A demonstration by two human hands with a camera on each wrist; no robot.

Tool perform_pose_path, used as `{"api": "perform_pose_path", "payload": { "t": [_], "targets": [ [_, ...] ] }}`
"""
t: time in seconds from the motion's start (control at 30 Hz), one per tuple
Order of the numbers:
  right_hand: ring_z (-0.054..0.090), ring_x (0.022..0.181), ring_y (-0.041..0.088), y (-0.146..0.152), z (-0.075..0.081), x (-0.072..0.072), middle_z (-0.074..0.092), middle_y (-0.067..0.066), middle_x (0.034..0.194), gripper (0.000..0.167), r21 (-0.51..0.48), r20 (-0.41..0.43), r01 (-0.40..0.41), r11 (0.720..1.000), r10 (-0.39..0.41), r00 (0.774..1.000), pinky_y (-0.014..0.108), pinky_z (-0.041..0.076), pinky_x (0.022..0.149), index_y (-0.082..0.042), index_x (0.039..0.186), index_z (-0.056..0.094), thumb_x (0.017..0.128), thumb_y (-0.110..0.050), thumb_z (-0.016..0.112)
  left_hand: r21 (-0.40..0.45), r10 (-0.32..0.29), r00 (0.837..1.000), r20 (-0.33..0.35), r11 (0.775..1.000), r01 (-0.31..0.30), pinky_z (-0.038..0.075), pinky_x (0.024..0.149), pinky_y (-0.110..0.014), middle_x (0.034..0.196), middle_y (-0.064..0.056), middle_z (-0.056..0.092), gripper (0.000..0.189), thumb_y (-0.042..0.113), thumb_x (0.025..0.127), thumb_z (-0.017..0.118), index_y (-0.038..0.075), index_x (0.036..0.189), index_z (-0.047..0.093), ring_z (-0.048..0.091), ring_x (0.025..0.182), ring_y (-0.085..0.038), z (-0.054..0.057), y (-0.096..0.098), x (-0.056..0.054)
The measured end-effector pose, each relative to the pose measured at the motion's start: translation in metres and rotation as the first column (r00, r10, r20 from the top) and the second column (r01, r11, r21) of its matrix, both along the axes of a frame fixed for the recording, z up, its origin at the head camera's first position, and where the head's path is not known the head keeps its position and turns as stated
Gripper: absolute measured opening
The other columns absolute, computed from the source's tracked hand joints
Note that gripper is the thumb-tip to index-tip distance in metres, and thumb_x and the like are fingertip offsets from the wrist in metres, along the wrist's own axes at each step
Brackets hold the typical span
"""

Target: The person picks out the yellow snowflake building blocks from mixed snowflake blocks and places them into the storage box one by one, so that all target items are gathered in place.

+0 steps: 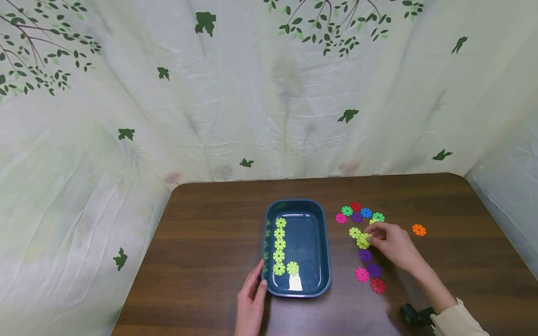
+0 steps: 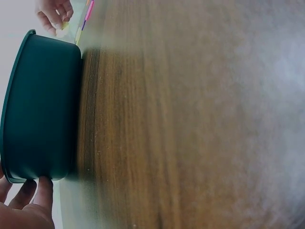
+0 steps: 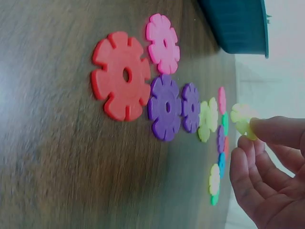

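Note:
In the head view my right hand (image 1: 392, 245) pinches a yellow-green notched flower disc (image 3: 243, 120) between thumb and fingertips, raised off the table among loose discs. Another yellow-green disc (image 1: 355, 232) lies just left of it. Purple discs (image 3: 165, 107), a red disc (image 3: 121, 76) and a pink disc (image 3: 163, 44) lie flat nearer the wrist. My left hand (image 1: 251, 301) rests its fingertips against the outer wall of a blue tray (image 1: 327, 252) at its near-left corner. Inside the tray, several yellow-green discs (image 1: 279, 244) form a column along the left, with one more disc (image 1: 293, 268) beside the bottom one.
Beyond my right hand lies a cluster of red, blue, green, pink and purple discs (image 1: 357, 217). An orange disc (image 1: 419, 229) sits apart at the right. The brown wooden table (image 1: 210, 233) ends at a leaf-printed curtain (image 1: 252, 93) behind.

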State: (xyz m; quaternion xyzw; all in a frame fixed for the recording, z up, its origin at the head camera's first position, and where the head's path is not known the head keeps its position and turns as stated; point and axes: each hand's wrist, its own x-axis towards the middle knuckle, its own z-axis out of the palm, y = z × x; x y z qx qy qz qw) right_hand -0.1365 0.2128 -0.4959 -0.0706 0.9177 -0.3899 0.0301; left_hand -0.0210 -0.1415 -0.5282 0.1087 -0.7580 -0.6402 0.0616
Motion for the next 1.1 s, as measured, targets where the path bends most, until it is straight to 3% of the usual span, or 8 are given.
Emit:
{"api": "perform_pose_path", "payload": {
  "t": [0.53,0.93,1.1],
  "targets": [
    [0.059,0.075,0.017,-0.015,0.001,-0.001,0.066,0.001,0.084,0.013,-0.019,0.027,0.002,1.0,-0.002,1.0,0.026,0.053,0.062,-0.006,0.1,0.069,0.087,-0.003,0.072,-0.008,0.014,1.0,0.02,1.0,-0.014,0.032,0.104,-0.013,0.14,-0.001,0.055,0.044,0.0,0.096,0.057,0.018,0.137,0.06,0.044,0.133,-0.017,0.0,0.0,0.0],
    [0.061,0.077,0.016,-0.023,0.005,-0.001,0.066,-0.001,0.086,0.014,-0.046,-0.015,-0.007,0.999,0.007,1.0,0.026,0.054,0.065,-0.009,0.099,0.07,0.087,-0.004,0.073,-0.042,0.024,0.999,0.039,0.999,-0.022,0.035,0.11,-0.033,0.14,-0.001,0.055,0.045,0.001,0.096,0.056,0.018,0.137,0.059,0.045,0.133,-0.02,-0.002,0.001,-0.002],
    [0.06,0.077,0.017,-0.027,0.01,-0.002,0.064,-0.001,0.086,0.013,-0.068,-0.026,-0.013,0.998,0.012,1.0,0.025,0.055,0.067,-0.012,0.1,0.07,0.088,-0.005,0.072,-0.035,0.027,0.997,0.067,0.999,-0.025,0.035,0.109,-0.03,0.14,0.003,0.054,0.045,0.002,0.096,0.056,0.019,0.137,0.059,0.044,0.133,-0.017,-0.001,0.0,-0.002]
  ]
}}
